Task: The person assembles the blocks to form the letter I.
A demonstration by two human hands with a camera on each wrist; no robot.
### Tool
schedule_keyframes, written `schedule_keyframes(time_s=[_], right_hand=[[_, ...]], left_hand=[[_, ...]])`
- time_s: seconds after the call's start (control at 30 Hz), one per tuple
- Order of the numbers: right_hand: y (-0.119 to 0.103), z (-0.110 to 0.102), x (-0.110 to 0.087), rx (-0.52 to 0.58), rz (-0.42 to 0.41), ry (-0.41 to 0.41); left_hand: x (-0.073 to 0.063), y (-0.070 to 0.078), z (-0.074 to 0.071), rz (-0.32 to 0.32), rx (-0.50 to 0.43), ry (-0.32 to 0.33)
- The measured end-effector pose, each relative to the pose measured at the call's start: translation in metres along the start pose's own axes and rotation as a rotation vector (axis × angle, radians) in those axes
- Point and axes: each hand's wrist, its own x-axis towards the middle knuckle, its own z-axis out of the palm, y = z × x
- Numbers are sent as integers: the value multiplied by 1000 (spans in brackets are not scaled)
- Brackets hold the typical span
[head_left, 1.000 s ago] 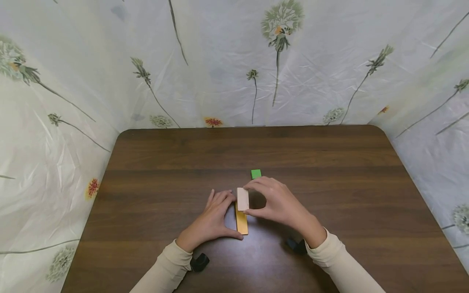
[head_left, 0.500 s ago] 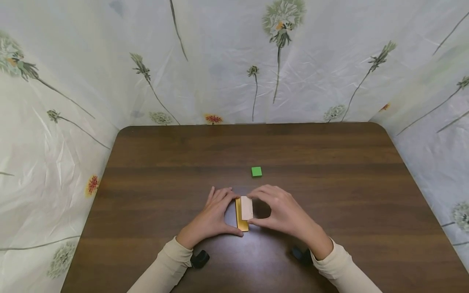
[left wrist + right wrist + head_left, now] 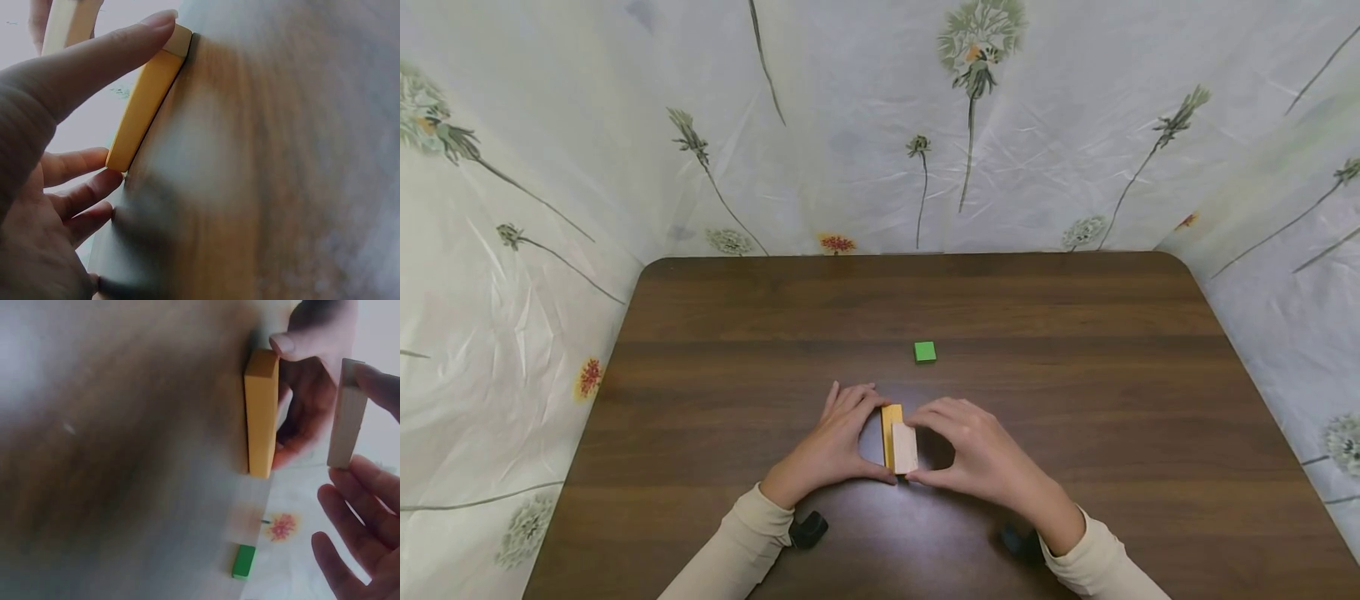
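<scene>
A long yellow wooden block lies on the table in front of the person. The left hand spans its length, thumb at the near end and fingertips at the far end; the left wrist view shows the same grip on the yellow block. Between thumb and fingertips, the right hand pinches a shorter pale wooden block by its ends. In the right wrist view this pale block is held above the yellow one, with a gap between them. From the head, it covers the yellow block's near right part.
Farther back on the brown wooden table lies a small green block, apart from both hands. A pale curtain printed with dandelions surrounds the table's back and sides. Dark wrist devices show under both sleeves.
The right hand has brought the pale block from over the yellow block's far end toward its near end and slightly right, uncovering the green block. The left hand keeps its grip.
</scene>
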Motion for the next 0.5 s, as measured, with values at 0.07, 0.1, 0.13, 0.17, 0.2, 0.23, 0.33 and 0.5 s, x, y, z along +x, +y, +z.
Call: schedule_keyframes(time_s=[0.07,0.1,0.13,0.17,0.2,0.23,0.33,0.5], right_hand=[[-1,1,-3,2,2,-5],[-2,2,-4,3,1,-6],[-2,2,-5,5,-4,-7],[-3,3,-6,6,-4,-9],[-4,4,-7,6,-5,-9],[-4,5,-8,6,-6,-11],[-4,7,-10,5,-15,-7],[-3,9,-12,-1,-12,-14]], left_hand=[[0,0,0,-2,-1,-2],[0,0,0,-3,-1,-3],[0,1,0,-4,0,-4],[0,0,0,-2,1,-1],[0,0,0,-3,3,-2],[0,0,0,-3,4,-2],[0,0,0,-1,10,1],[0,1,-1,-3,13,-2]])
